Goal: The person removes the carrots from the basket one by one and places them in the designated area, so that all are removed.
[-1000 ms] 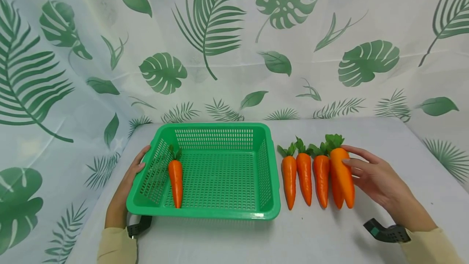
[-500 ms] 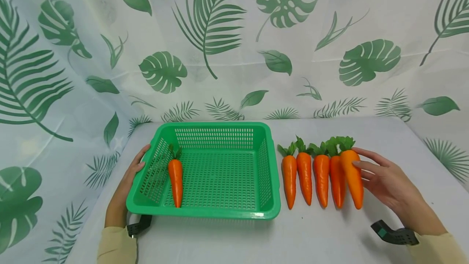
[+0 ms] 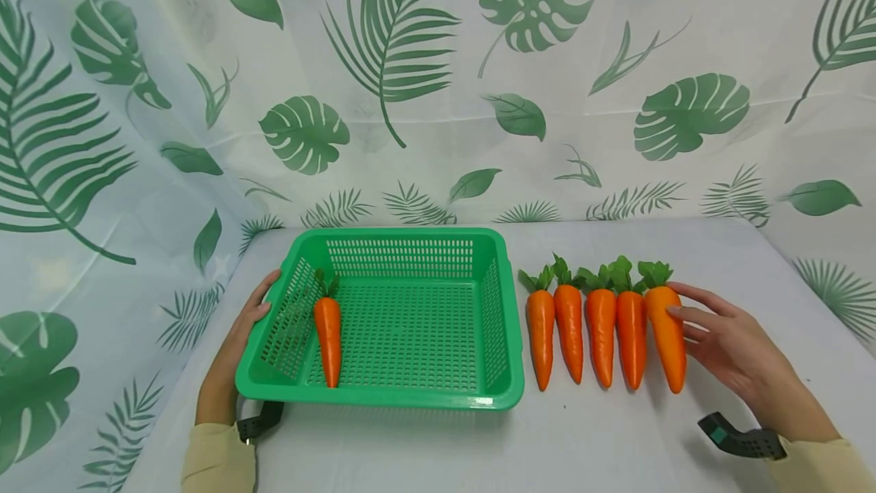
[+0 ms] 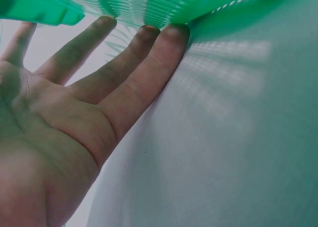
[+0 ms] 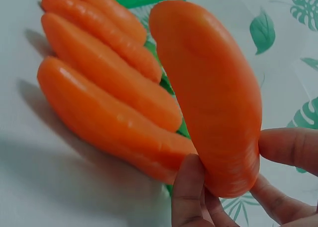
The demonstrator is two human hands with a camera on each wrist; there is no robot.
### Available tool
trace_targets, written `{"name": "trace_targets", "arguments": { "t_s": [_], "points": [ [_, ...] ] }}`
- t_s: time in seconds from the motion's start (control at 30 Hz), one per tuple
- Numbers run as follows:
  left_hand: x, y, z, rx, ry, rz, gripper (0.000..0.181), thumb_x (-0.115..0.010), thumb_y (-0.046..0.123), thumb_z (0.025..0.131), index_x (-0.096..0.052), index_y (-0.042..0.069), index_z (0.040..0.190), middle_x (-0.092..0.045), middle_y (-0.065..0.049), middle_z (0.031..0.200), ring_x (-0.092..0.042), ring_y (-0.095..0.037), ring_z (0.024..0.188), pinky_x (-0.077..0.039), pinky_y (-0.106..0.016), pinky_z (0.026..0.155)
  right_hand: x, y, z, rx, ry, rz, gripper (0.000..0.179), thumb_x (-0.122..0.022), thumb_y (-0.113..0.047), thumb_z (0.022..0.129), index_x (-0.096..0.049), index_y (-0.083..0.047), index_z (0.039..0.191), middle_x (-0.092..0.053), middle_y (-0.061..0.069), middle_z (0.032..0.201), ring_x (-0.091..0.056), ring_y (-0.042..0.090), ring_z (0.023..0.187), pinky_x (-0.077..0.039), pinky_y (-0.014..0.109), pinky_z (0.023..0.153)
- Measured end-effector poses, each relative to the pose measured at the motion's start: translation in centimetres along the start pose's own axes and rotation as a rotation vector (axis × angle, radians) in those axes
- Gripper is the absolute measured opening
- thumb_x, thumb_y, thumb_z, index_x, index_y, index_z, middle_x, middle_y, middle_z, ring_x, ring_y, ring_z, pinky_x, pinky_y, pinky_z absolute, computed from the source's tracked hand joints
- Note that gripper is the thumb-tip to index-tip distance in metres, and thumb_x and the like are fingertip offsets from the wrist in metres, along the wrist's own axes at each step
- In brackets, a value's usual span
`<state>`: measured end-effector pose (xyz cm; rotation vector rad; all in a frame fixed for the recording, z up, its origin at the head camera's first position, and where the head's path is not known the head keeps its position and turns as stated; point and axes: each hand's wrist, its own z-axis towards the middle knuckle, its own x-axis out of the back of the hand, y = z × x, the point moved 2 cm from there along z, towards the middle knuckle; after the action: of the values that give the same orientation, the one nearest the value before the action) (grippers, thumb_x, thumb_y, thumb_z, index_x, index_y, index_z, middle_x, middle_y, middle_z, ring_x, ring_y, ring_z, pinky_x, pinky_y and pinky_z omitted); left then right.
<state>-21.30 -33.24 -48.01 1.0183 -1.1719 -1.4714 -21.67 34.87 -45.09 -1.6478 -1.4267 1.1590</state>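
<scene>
My right hand [image 3: 728,345] pinches an orange carrot [image 3: 665,337] with a green leafy top, near its leafy end, at the right of the row. In the right wrist view, this carrot [image 5: 211,88] is held up off the table between thumb and fingers, its tip pointing up. My left hand [image 3: 239,329] rests against the outer left side of a green plastic basket [image 3: 383,399]. In the left wrist view, its extended fingers [image 4: 139,83] touch the basket's slotted wall [image 4: 144,6]. Inside the basket, at its left, lies one carrot [image 3: 329,337].
Several carrots [image 3: 601,337] lie side by side on the white tabletop [image 3: 561,447], right of the basket, leaves pointing away. A white curtain with green leaf prints [image 3: 438,120] hangs behind the table and along its sides.
My right hand has moved to the right with the pinched carrot, away from the carrot it overlapped, so a gap now shows between them. The left hand and basket have stayed put.
</scene>
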Motion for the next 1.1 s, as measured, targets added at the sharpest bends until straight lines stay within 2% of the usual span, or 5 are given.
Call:
{"name": "trace_targets", "arguments": {
  "t_s": [0.2,0.4,0.57,0.77,1.1],
  "points": [
    [-0.1,0.2,-0.1,0.062,0.024,0.026,0.062,-0.033,0.018,0.117,-0.008,0.005,0.173,-0.039,0.016,0.145,-0.056,0.006,0.122,-0.048,-0.018,0.097,0.6,0.6,0.6,-0.021,0.032,-0.068,0.026,-0.068,-0.026,0.109,-0.070,-0.050,0.119,-0.042,-0.010,0.132,-0.061,0.006,0.099,-0.060,0.026,0.081],
    [-0.3,0.5,-0.3,0.115,0.039,0.048,0.067,-0.033,0.022,0.118,0.001,-0.001,0.170,-0.029,0.004,0.152,-0.055,0.007,0.123,-0.048,-0.018,0.097,1.1,1.1,1.0,-0.033,0.061,-0.112,0.031,-0.073,-0.031,0.106,-0.063,-0.050,0.129,-0.017,0.011,0.168,-0.054,0.008,0.106,-0.059,0.024,0.081],
    [-0.3,0.5,-0.3,0.109,0.039,0.045,0.066,-0.032,0.021,0.118,0.001,-0.001,0.171,-0.030,0.004,0.152,-0.054,0.007,0.123,-0.048,-0.018,0.097,1.2,1.3,1.1,0.008,0.063,-0.103,0.027,-0.073,-0.027,0.106,-0.067,-0.046,0.124,-0.042,0.001,0.142,-0.062,0.004,0.097,-0.059,0.023,0.080],
    [-0.3,0.5,-0.2,0.102,0.047,0.047,0.066,-0.033,0.020,0.117,-0.001,-0.001,0.171,-0.030,0.004,0.151,-0.054,0.008,0.122,-0.048,-0.018,0.097,1.5,1.5,1.2,0.063,0.070,-0.185,0.028,-0.073,-0.029,0.106,-0.066,-0.043,0.130,-0.048,-0.013,0.123,-0.063,-0.001,0.094,-0.059,0.020,0.079],
    [-0.4,0.7,-0.2,0.117,0.049,0.097,0.066,-0.032,0.021,0.118,0.000,-0.001,0.171,-0.013,-0.021,0.165,-0.052,0.009,0.122,-0.046,-0.016,0.098,1.0,1.3,1.3,0.137,0.181,-0.566,0.068,-0.059,-0.035,0.112,-0.033,-0.001,0.166,-0.021,0.040,0.162,-0.054,-0.007,0.089,-0.057,0.017,0.076]
  ]
}}
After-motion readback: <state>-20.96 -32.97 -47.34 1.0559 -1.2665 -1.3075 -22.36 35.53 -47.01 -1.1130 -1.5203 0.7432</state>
